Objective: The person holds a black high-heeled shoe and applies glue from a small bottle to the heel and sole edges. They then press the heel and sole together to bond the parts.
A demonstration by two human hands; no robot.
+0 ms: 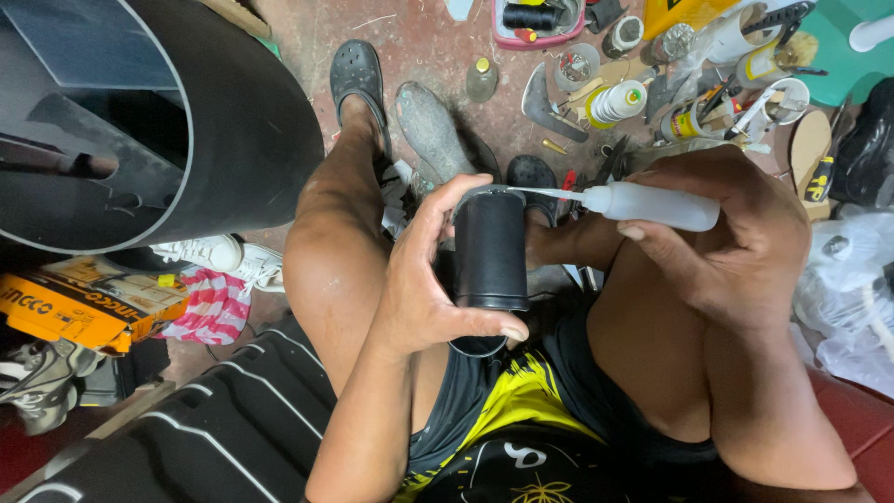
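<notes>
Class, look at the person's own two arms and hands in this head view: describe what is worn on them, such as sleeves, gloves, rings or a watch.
Both are bare. The left hand and the right hand wear no gloves, and no ring shows on the fingers in view. Neither forearm has a sleeve, and no watch or band shows at either wrist. Clothing shows only lower down: black shorts with yellow print.

A reddish, worn concrete floor (419,37) is showing between scattered clutter. A large black curved drum (251,121) is filling the upper left corner. Below it, an orange cardboard box (74,307) is lying beside a red-and-white striped cloth (214,307) and white sneakers (214,253). Tubes, jars and small tools (708,84) are crowding the floor at upper right, and clear plastic bags (852,289) are sitting at the right edge.
</notes>
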